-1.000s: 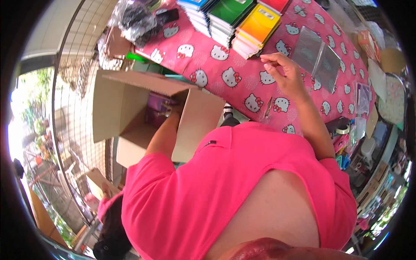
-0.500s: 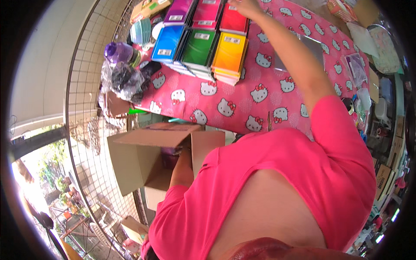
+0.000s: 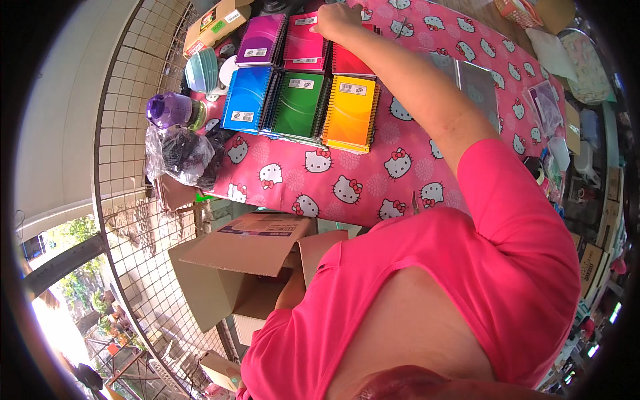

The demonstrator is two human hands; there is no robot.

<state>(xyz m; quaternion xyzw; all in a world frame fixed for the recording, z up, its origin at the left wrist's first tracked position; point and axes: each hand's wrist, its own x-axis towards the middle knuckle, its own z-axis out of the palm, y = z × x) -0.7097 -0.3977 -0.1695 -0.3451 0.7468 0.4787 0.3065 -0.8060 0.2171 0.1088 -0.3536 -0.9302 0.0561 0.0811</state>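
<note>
The step in hand seems to be arranging notebooks (image 3: 299, 110) by colour; the next move likely calls for squaring the far row. The right hand (image 3: 339, 21) curls narrowly at the edge of the pink notebook (image 3: 305, 44); whether it grips, I cannot tell. The left hand is hidden inside the carton (image 3: 233, 247), its state unseen. On the table (image 3: 293, 170), glossy, spiral-bound, white-labelled covers form 2 rows of 3.

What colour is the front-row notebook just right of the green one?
The notebook is yellow, shading into orange; best seen in the head view.
</note>
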